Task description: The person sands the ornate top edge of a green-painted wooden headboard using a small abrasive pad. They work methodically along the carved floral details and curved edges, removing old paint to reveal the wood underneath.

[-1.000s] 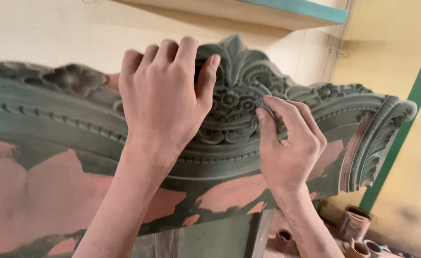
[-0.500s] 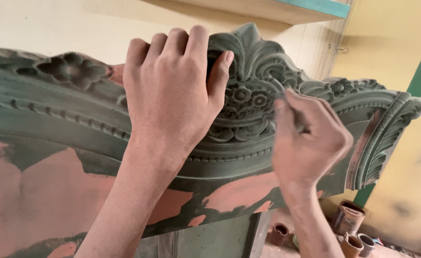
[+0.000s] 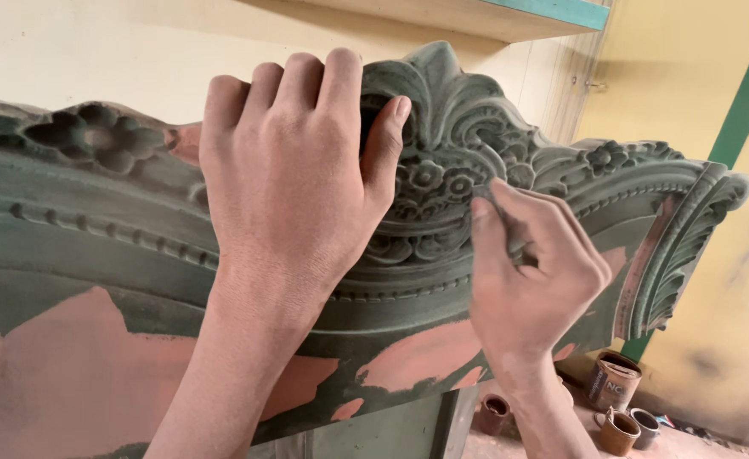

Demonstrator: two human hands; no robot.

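Note:
A large carved wooden panel [image 3: 94, 221] stands before me, coated dull green with pink patches low down. It has a leafy crest on top and flower carvings. My left hand [image 3: 293, 178] grips the top edge beside the crest, fingers hooked over it and thumb on the front. My right hand [image 3: 536, 272] pinches a small grey folded piece [image 3: 497, 208], which looks like abrasive paper. It presses that piece against the flower carving just right of the crest.
Small rusty tins [image 3: 612, 382] [image 3: 616, 432] [image 3: 493, 414] sit on the floor below the panel's right end. A wooden shelf with a green edge [image 3: 510, 13] runs overhead. A green post [image 3: 744, 93] stands against the yellow wall on the right.
My right hand has slid slightly right and down over the carving with the grey piece. My left hand keeps its hold on the top edge.

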